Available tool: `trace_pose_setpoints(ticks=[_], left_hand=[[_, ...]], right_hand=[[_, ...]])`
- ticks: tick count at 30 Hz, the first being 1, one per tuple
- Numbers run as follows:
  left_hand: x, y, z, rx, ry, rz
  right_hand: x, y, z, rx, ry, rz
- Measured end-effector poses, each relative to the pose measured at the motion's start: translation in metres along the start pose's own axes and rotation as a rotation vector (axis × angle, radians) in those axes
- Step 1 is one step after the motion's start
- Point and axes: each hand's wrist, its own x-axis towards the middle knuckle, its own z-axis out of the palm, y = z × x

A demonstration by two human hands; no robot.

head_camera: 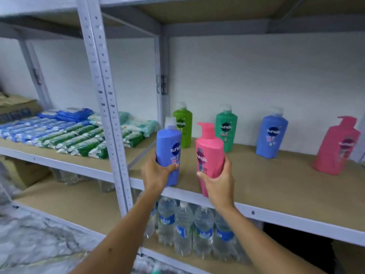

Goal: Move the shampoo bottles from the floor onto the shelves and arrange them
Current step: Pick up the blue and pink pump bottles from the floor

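The left hand point(158, 171) has its fingers wrapped tight around the lower half of a blue shampoo bottle point(169, 153), and the right hand point(218, 179) is clamped the same way on a pink pump bottle point(209, 155); both bottles are upright at the front edge of the wooden shelf point(276, 184), though whether their bases touch the board cannot be told. Further back on the same shelf stand four more bottles, well apart in a row: a green bottle point(183, 127), a teal bottle point(226, 128), a second blue bottle point(272, 133) and a second pink bottle point(337, 147). Water bottles point(183, 224) fill the shelf below, and green and blue packets point(65, 135) lie on the shelf to the left
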Motion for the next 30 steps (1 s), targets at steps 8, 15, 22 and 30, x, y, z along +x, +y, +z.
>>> trace_pose_setpoints(ticks=[8, 15, 22, 30], left_hand=[[0.049, -0.044, 0.011, 0.066, 0.107, 0.046], [0.073, -0.07, 0.011, 0.234, 0.06, -0.043], [0.071, -0.074, 0.015, 0.348, 0.127, -0.082], [0.062, -0.07, 0.006, 0.503, 0.046, -0.16]], right_hand=[[0.037, 0.04, 0.09, 0.063, 0.033, 0.0], [0.051, 0.061, 0.119, -0.088, -0.167, 0.101], [0.047, 0.054, 0.132, -0.317, -0.121, 0.078], [0.042, 0.045, 0.112, -0.325, -0.253, 0.187]])
